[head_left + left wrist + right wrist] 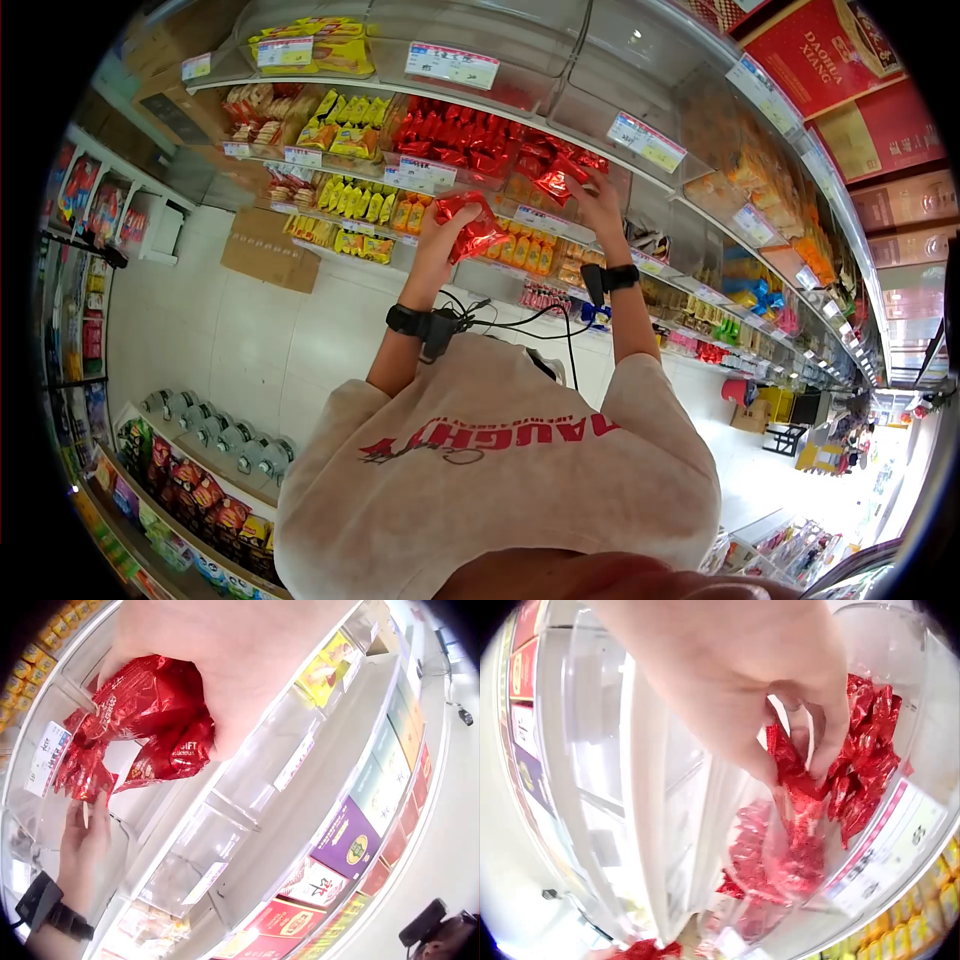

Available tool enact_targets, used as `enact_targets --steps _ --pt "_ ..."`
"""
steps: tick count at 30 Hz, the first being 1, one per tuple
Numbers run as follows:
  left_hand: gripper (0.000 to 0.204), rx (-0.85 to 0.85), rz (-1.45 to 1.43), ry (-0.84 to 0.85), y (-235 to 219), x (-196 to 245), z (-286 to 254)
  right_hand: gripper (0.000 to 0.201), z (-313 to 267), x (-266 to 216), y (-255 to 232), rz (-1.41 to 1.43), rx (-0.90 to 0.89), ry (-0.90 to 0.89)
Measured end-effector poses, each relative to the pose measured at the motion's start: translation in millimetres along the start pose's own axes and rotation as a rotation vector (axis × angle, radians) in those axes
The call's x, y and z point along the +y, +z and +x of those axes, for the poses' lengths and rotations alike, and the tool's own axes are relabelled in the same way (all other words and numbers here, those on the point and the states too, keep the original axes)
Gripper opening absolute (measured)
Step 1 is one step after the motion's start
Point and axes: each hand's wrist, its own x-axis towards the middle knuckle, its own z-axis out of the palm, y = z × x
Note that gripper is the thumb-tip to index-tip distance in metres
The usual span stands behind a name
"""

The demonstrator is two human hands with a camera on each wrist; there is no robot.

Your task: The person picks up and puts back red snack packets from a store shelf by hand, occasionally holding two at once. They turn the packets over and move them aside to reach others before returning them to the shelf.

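Observation:
My left hand grips shiny red foil snack packets in front of the shelf edge. In the left wrist view the crinkled red packets bulge out under the palm, with white print on them. Farther right, my right hand is at a clear bin and pinches a red foil packet between thumb and fingers. The right wrist view has that packet hanging from the fingertips beside the bin's clear divider. More red packets lie heaped in the bin next to the hand.
Price labels line the shelf fronts. Yellow snack packs fill bins to the left, and orange-yellow packs sit on the tier below. Black cables hang between the wrists. A cardboard box stands on the floor at left.

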Motion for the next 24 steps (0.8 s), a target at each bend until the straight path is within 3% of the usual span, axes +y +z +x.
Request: enact_targets --steps 3,6,10,14,18,24 --pt "0.047 -0.027 0.014 -0.024 5 2 1 0.044 -41 -63 -6 0.089 -0.106 0.061" --pt "0.048 -0.012 0.001 -0.067 15 4 2 0.046 -67 -85 0 0.329 -0.192 -0.077" --pt "0.046 -0.134 0.034 -0.107 17 -9 13 0.045 -91 -113 10 0.482 -0.258 0.000" --pt "0.045 -0.192 0.032 -0.104 19 -32 22 0.036 -97 -95 20 0.374 -0.250 -0.028" --pt "0.044 -0.199 0.028 -0.063 29 -42 28 0.034 -105 -90 27 0.350 -0.130 -0.023" --pt "0.046 -0.075 0.110 -0.060 34 -59 38 0.028 -111 -82 37 0.225 0.017 -0.081"
